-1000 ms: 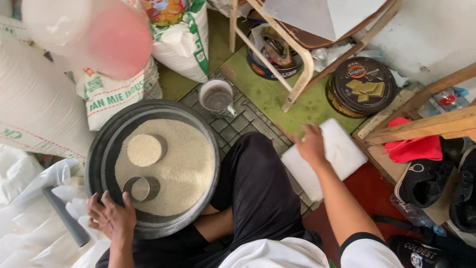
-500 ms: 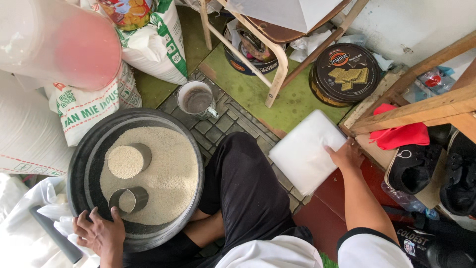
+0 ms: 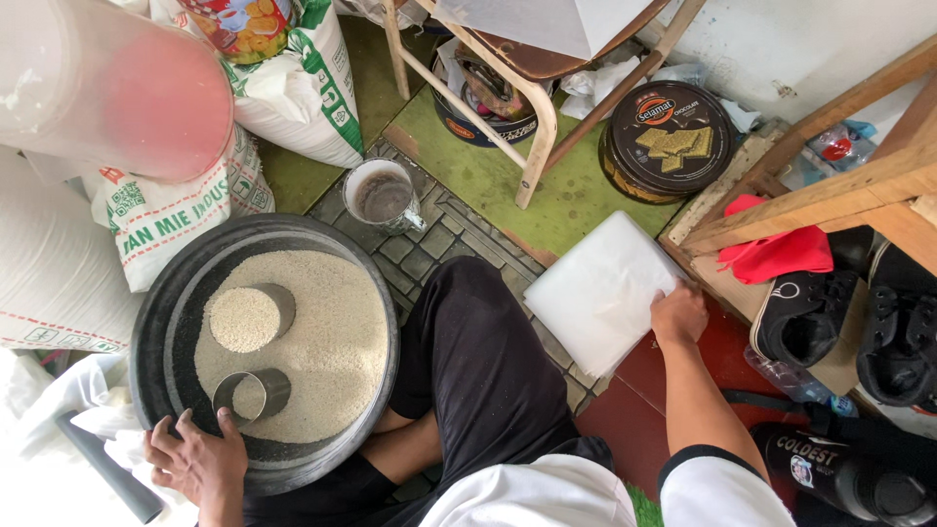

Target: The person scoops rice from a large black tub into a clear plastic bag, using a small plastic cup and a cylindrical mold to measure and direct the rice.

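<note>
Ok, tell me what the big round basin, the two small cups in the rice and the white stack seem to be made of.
Big round basin: dark grey, matte, probably plastic or dull metal; the look leaves it open.
Two small cups: shiny silver walls, likely metal.
White stack under the right hand: thin, glossy, translucent sheets, probably plastic bags.

Two cans (image 3: 252, 317) sit in the rice inside the basin (image 3: 166, 293), a mug (image 3: 383, 195) beyond it, a plastic stack (image 3: 595, 293) to its right.

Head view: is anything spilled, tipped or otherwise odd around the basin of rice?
No spill shows. Two metal cups lie tipped in the rice inside the black basin: one full, one nearly empty. Left hand rests on the rim.
</note>
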